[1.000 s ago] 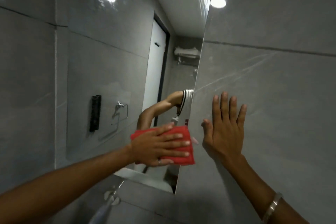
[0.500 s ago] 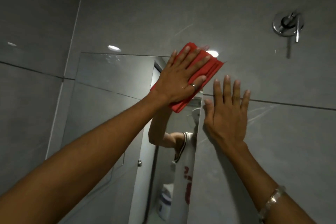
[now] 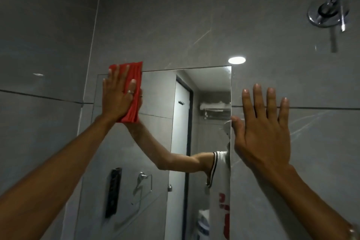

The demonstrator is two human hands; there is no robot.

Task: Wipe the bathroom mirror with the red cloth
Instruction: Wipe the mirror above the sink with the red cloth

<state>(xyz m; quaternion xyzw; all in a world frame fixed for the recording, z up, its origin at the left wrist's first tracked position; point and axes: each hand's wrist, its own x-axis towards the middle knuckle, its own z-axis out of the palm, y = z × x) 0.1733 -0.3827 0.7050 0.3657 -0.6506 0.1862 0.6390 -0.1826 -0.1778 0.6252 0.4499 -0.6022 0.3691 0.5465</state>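
Grey tiled wall (image 3: pixel 194 15) fills our view, with the mirror (image 3: pixel 155 132) mounted on it. Our left hand (image 3: pixel 116 99) presses the red cloth (image 3: pixel 134 84) flat against the mirror's top left corner; the fingers (image 3: pixel 114 73) lie spread and straight over the cloth, whose upper edge pokes past the fingertips onto the tile. Our right hand (image 3: pixel 263 132) rests open-palmed on the wall, its thumb touching the mirror's right edge.
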